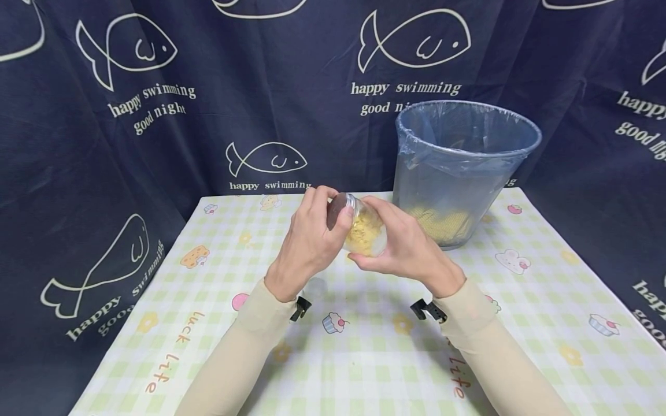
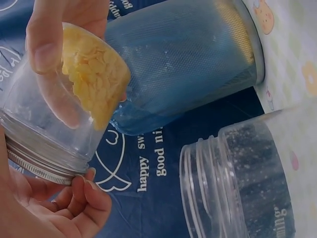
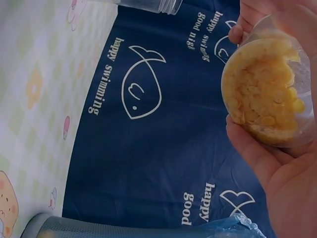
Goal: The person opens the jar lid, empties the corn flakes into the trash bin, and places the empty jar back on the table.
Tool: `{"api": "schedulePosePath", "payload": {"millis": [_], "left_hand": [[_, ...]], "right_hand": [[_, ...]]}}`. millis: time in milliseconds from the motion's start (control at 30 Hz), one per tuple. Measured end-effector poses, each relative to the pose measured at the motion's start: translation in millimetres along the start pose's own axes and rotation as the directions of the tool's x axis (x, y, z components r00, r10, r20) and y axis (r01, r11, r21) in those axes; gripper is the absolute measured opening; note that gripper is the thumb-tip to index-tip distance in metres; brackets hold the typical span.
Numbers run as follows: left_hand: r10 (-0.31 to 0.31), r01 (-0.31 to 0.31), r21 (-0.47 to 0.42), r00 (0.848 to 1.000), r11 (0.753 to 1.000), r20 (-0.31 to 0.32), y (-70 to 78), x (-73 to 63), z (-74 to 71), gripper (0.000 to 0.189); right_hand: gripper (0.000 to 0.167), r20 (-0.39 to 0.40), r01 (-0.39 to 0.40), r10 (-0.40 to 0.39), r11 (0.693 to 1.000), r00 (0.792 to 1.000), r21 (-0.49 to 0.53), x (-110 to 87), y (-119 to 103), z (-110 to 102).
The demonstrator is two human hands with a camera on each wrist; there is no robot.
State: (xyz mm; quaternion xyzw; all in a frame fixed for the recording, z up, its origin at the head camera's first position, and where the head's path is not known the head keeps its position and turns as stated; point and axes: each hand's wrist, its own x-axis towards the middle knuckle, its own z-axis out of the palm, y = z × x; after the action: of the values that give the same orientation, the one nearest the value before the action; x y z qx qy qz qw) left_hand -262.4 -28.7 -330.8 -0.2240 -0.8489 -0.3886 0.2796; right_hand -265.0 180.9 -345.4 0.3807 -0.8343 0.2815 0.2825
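Observation:
A clear jar (image 1: 366, 234) holding yellow flakes is tilted in the air above the table, a silver-rimmed lid (image 1: 339, 209) on its end. My left hand (image 1: 310, 237) grips the lid, fingertips curled at its ribbed rim (image 2: 42, 167). Around the jar's body curls my right hand (image 1: 400, 241); its fingers show through the clear wall in the left wrist view. The flakes (image 3: 262, 91) lie against the base and one side. Below the hands, a second clear jar (image 2: 237, 183) with a threaded, uncovered mouth stands on the table, mostly hidden in the head view.
A mesh wastebasket (image 1: 432, 185) lined with a blue plastic bag stands at the back right, yellowish toward its bottom. A checked, printed cloth (image 1: 359, 358) covers the table. Dark blue curtain (image 1: 281, 75) with fish drawings hangs behind.

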Motion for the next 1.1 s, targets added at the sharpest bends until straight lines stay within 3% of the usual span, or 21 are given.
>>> {"api": "schedulePosePath", "payload": {"millis": [233, 467, 767, 900, 1100], "left_hand": [[-0.008, 0.008, 0.002, 0.999, 1.000, 0.040, 0.6, 0.3, -2.0, 0.053], [0.077, -0.078, 0.014, 0.995, 0.997, 0.071, -1.4, 2.9, -7.9, 0.055], [0.167, -0.164, -0.043, 0.984, 0.985, 0.059, -2.1, 3.8, -9.2, 0.056], [0.183, -0.180, -0.061, 0.981, 0.982, 0.066, -2.2, 3.1, -9.8, 0.055], [0.207, -0.199, -0.091, 0.974, 0.976, 0.091, -1.5, 2.5, -10.9, 0.054]], "right_hand": [[0.092, -0.003, -0.008, 0.009, 0.998, 1.000, 0.056, 0.5, 3, -1], [0.087, 0.044, -0.103, 0.098, 0.985, 0.994, 0.141, -0.3, 4, -4], [0.075, 0.236, -0.323, 0.261, 0.902, 0.936, 0.287, -1.2, 1, -15], [0.072, 0.299, -0.352, 0.258, 0.878, 0.919, 0.325, -0.9, 2, -18], [0.063, 0.338, -0.323, 0.187, 0.852, 0.922, 0.411, -0.8, 9, -21]]}}
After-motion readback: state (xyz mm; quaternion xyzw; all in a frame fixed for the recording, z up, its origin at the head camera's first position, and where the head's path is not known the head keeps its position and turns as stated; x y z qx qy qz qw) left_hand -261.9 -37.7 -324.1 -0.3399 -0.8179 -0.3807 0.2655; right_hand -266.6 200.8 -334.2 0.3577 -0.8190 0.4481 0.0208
